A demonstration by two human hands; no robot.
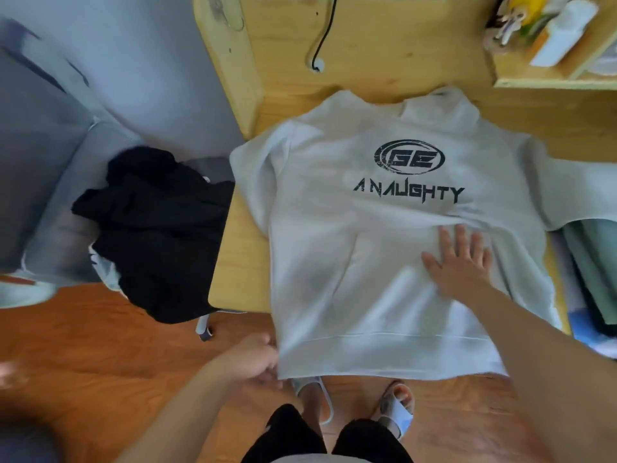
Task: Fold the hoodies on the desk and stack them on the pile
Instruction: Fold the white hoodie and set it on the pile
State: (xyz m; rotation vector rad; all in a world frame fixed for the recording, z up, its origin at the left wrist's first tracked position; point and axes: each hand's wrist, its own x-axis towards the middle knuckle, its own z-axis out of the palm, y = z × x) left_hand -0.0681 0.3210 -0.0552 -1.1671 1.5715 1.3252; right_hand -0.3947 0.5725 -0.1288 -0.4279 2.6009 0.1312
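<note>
A white hoodie (337,262) with a black "A NAUGHTY" print lies spread flat on the wooden desk (237,262), its hem hanging over the front edge. My right hand (460,262) presses flat on the hoodie's middle right with fingers spread. My left hand (257,360) pinches the hem's lower left corner below the desk edge. The hoodie's right sleeve (577,192) stretches to the right. A pile of folded garments (591,272) sits at the desk's right edge, partly under that sleeve.
A black garment (157,228) lies heaped on a grey chair (50,208) left of the desk. A black cable (322,38) hangs at the desk's back. A shelf (551,38) with small items stands at the back right. My sandalled feet (354,402) stand on the wooden floor.
</note>
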